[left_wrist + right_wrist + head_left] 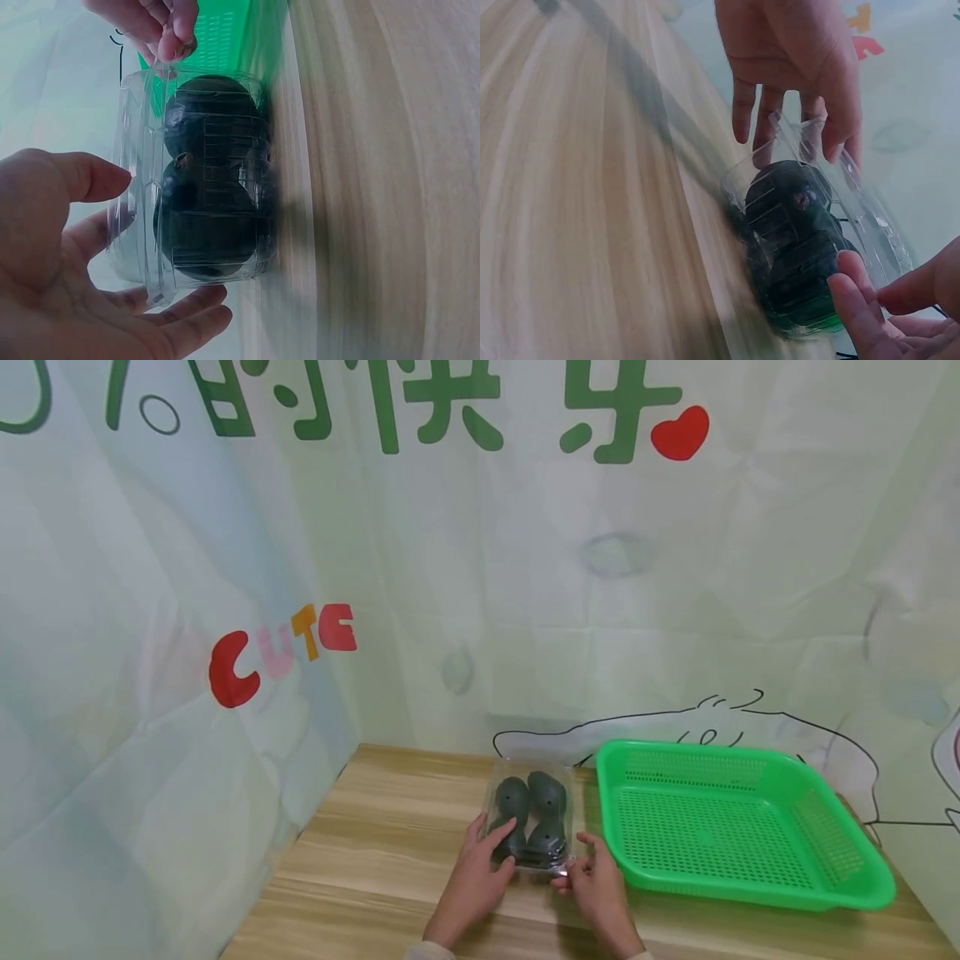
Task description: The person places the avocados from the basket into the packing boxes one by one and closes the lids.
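A clear plastic clamshell box (534,767) with several dark, egg-shaped fruits (547,795) that look like avocados lies on the wooden table. The lid is on the box in the head view. At its near left corner, my left hand (478,875) touches the plastic with spread, mostly straight fingers, the thumb over the lid. My right hand (597,883) pinches the rim at the near right corner between thumb and fingers. The left wrist view shows the same box (214,225) from its near side, the left hand's fingers spread along the rim.
A green perforated plastic basket (705,837) stands just right of the box. Under both is the wood-grain table (375,827). A pale printed cloth (480,568) with lettering hangs behind the table and on its left side.
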Demonstrator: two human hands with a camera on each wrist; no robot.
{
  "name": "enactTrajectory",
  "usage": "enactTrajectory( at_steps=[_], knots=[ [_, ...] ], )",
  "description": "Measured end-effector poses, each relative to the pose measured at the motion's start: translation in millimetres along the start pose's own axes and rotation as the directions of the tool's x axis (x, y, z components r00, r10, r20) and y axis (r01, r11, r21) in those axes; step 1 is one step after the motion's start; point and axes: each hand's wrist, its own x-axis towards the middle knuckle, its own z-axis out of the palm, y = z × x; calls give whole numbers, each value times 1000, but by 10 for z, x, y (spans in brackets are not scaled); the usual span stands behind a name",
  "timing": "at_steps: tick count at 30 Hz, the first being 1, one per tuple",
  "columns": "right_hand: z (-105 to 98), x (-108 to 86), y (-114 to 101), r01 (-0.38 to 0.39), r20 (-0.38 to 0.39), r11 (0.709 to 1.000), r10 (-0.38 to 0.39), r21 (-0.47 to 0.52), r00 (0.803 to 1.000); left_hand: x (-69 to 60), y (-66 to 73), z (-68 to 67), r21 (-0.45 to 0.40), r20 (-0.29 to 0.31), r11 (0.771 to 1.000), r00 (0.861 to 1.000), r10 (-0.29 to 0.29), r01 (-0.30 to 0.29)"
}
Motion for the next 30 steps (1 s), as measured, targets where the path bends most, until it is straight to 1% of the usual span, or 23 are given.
enactTrajectory(
  at_steps=[9,16,19,21,24,25,28,30],
  knots=[
    [-21,-6,-30,40,7,997,-40,-71,999,12,-4,17,3,-9,1000,1000,29,-29],
    [-28,-7,-23,35,-4,995,-35,-90,999,33,-37,36,1,0,1000,1000,27,-27],
    [-27,-14,-15,45,-5,989,-46,-140,999,26,-44,26,0,11,999,999,34,-34],
    [-30,-24,-28,55,0,979,-56,-198,998,17,-35,6,1,24,1000,999,26,-26],
    [-43,-43,-82,86,35,944,-79,-320,996,10,-12,-38,11,47,1000,999,18,-18],
    [-53,-49,-114,105,49,922,-93,-372,994,12,-1,-54,17,51,1000,999,18,-19],
    [-101,-59,-252,181,90,834,-158,-521,983,39,41,-109,41,57,999,998,19,-21],
    [-149,-40,-369,222,98,781,-204,-584,974,87,69,-145,59,52,998,998,26,-29]
  ],
)
